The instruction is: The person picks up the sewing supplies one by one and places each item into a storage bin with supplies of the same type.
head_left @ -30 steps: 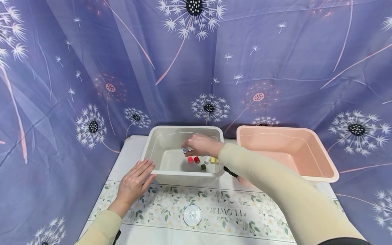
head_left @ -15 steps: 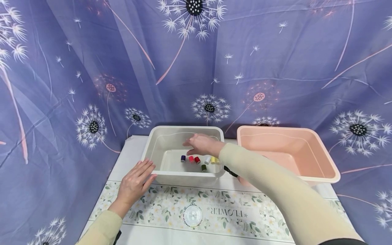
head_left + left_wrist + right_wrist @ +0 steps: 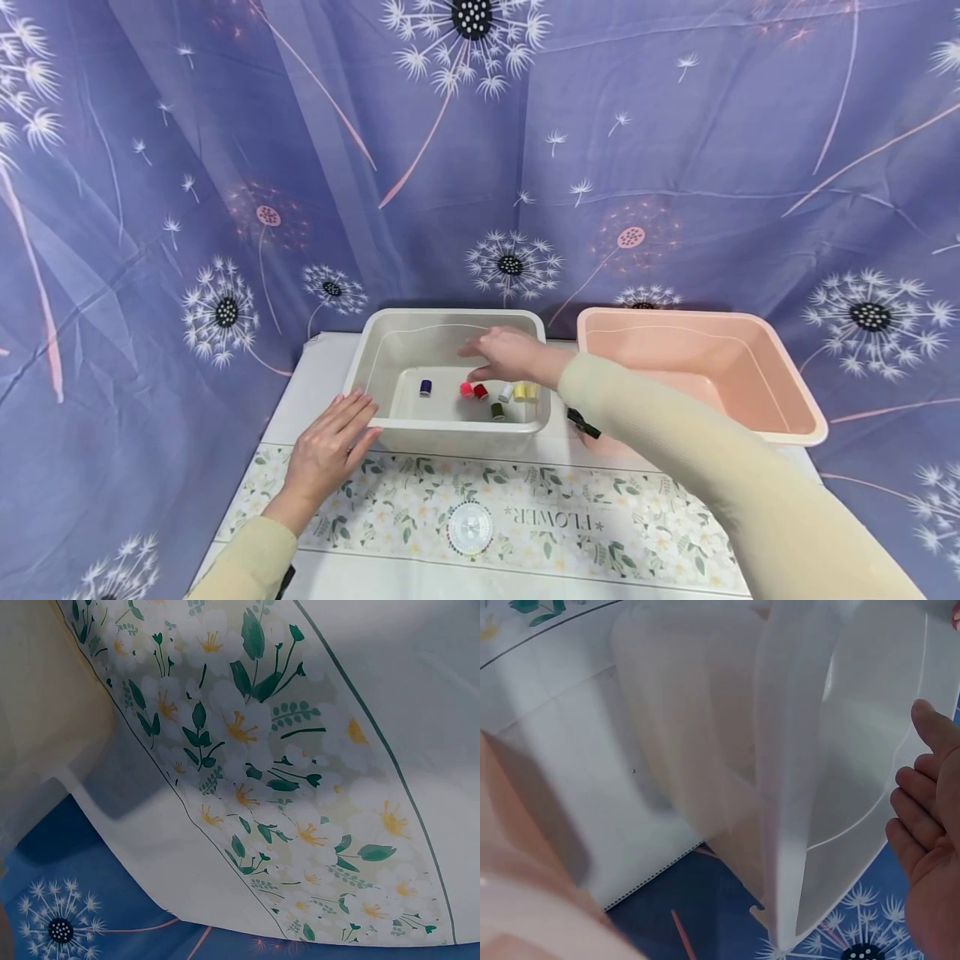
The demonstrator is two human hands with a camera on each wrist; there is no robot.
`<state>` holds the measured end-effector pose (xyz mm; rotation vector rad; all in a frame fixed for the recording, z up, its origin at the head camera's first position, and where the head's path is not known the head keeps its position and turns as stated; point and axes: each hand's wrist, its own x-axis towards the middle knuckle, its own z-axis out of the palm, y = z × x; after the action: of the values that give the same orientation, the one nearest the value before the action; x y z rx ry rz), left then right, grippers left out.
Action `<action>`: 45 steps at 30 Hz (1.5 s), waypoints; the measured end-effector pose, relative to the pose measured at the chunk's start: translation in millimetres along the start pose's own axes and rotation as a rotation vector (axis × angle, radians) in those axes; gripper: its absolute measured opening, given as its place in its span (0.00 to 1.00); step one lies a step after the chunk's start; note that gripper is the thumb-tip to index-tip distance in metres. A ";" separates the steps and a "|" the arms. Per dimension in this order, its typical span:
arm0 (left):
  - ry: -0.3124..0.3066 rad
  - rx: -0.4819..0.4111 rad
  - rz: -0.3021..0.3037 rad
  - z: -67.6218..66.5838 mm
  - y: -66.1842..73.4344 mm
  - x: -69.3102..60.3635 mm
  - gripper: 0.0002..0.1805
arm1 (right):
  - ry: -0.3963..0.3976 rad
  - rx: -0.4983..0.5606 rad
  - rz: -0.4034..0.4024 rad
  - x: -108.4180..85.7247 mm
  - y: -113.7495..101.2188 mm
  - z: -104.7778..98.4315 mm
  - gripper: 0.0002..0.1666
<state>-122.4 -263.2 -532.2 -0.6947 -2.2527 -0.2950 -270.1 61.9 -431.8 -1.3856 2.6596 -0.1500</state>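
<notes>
My left hand (image 3: 327,444) rests with straight fingers on the front left rim of the light grey bin (image 3: 450,426). Inside it, my right hand (image 3: 504,353) hovers above the floor, fingers loosely bent, and nothing shows in its grasp. In the right wrist view the same hand (image 3: 934,817) is partly cut off by the frame edge. A dark blue thread spool (image 3: 426,387) lies alone to the left. Below my right hand are a pink spool (image 3: 467,390), a red spool (image 3: 481,392), a dark green spool (image 3: 497,411), a white spool (image 3: 506,392) and yellow spools (image 3: 521,392).
A peach-pink bin (image 3: 780,375) stands right of the grey one, partly behind my right sleeve (image 3: 675,433). Both bins sit on a table with a floral cloth (image 3: 405,508). A blue dandelion-print curtain (image 3: 420,167) hangs behind and to the left.
My right hand has let go of the dark blue spool and shifted slightly right. The spool has dropped to the bin floor and moved left. My left hand has stayed put.
</notes>
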 end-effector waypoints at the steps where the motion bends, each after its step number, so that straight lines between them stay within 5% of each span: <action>1: 0.001 -0.005 0.000 0.0 0.0 0.0 0.36 | 0.005 0.002 -0.002 -2.7 0.0 -1.3 0.31; 36: 0.001 -0.025 0.008 -0.1 -0.9 -0.7 0.31 | 0.187 0.150 0.003 -114.5 17.1 -13.0 0.35; 45: -0.002 -0.031 0.006 -1.5 -0.3 0.1 0.34 | 0.185 0.169 0.096 -146.3 19.6 -12.5 0.38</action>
<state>-121.7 -264.0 -531.1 -0.7181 -2.2520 -0.3274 -205.2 193.4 -411.2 -1.2448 2.7772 -0.5025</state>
